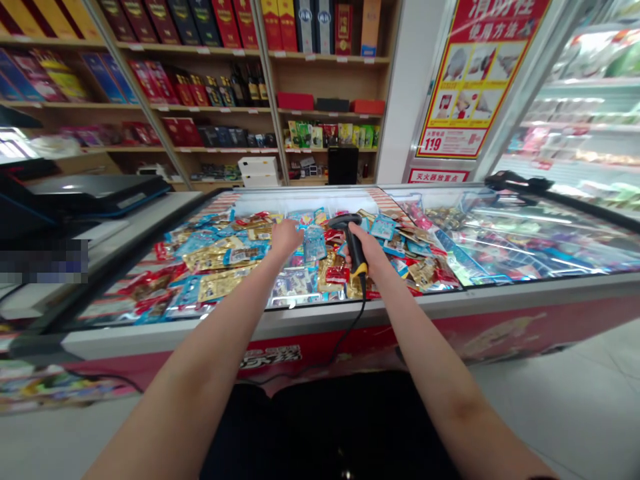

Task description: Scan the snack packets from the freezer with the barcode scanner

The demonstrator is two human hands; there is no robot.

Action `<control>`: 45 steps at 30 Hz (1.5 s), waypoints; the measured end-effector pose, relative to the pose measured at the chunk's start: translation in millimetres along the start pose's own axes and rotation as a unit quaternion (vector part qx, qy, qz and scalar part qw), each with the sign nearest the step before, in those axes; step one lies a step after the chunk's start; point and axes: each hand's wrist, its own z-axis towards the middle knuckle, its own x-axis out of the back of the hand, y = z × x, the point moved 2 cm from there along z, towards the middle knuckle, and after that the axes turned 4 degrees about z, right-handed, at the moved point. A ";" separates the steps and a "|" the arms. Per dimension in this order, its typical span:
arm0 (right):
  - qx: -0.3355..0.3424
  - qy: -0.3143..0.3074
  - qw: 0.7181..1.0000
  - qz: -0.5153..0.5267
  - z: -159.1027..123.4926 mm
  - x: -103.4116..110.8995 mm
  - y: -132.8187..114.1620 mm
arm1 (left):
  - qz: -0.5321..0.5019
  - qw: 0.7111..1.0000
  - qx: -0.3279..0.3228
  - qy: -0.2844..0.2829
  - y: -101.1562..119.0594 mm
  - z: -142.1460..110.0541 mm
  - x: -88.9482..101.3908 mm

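Note:
In the head view, my right hand [369, 252] is wrapped round the handle of a black and yellow barcode scanner [356, 250]. The scanner's head points left, and its cable hangs down over the freezer front. Left of it, my left hand [287, 239] is closed at the edge of a light blue snack packet [314, 244]; its fingertips are partly hidden. Both hands are above a pile of gold, red and blue snack packets [240, 255], which lies on the glass top of a chest freezer [470, 297].
A flat scale-like device [100, 193] stands on the counter at left. Behind the freezer, shelves [330, 59] hold boxes, bottles and small packets. A dark object [517, 181] lies on the freezer's far right edge. The scanner cable [345, 337] loops near my lap.

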 end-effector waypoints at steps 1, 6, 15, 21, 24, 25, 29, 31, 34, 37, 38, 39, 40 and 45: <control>-0.013 -0.013 1.000 -0.008 1.9 -7.8 4.8 | 0.018 1.000 0.008 0.000 -13.6 6.5 9.2; -0.042 -0.053 0.997 -0.039 9.6 -39.9 26.4 | 0.181 0.982 0.053 -0.034 -62.5 31.1 46.4; -0.061 -0.081 0.992 -0.072 12.6 -64.2 51.2 | 0.317 0.928 0.108 -0.164 -80.2 38.3 50.0; -0.066 -0.078 0.992 -0.075 9.3 -63.2 50.6 | 0.282 0.949 0.078 -0.118 -73.5 41.6 56.4; -0.059 -0.071 0.992 -0.082 9.5 -59.9 49.0 | 0.213 0.968 0.088 -0.097 -65.8 40.0 59.4; -0.053 -0.069 0.993 -0.083 9.9 -58.4 48.5 | 0.185 0.974 0.094 -0.087 -63.3 38.3 59.7; -0.034 -0.072 0.994 -0.081 11.4 -51.6 45.0 | 0.031 0.992 0.116 -0.046 -53.5 25.9 54.3; -0.027 -0.076 0.994 -0.078 11.0 -47.5 41.1 | -0.060 0.989 0.130 -0.026 -47.7 18.1 47.8; -0.021 -0.068 0.994 -0.083 9.1 -39.5 33.2 | -0.159 0.975 0.154 0.004 -36.5 7.1 36.7; -0.010 -0.061 0.995 -0.085 7.3 -30.5 25.0 | -0.225 0.956 0.182 0.053 -23.7 -2.2 28.9; -0.006 -0.059 0.995 -0.084 6.9 -27.7 22.5 | -0.246 0.948 0.190 0.072 -19.7 -5.1 27.0; 0.000 -0.059 0.995 -0.084 6.5 -25.1 20.3 | -0.263 0.941 0.192 0.094 -16.0 -7.7 25.3; 0.005 -0.058 0.995 -0.083 6.0 -22.9 18.3 | -0.276 0.934 0.191 0.119 -12.9 -10.2 23.9; 0.025 -0.069 0.994 -0.085 1.7 -17.9 11.5 | -0.340 0.903 0.168 0.204 -7.1 -20.7 11.3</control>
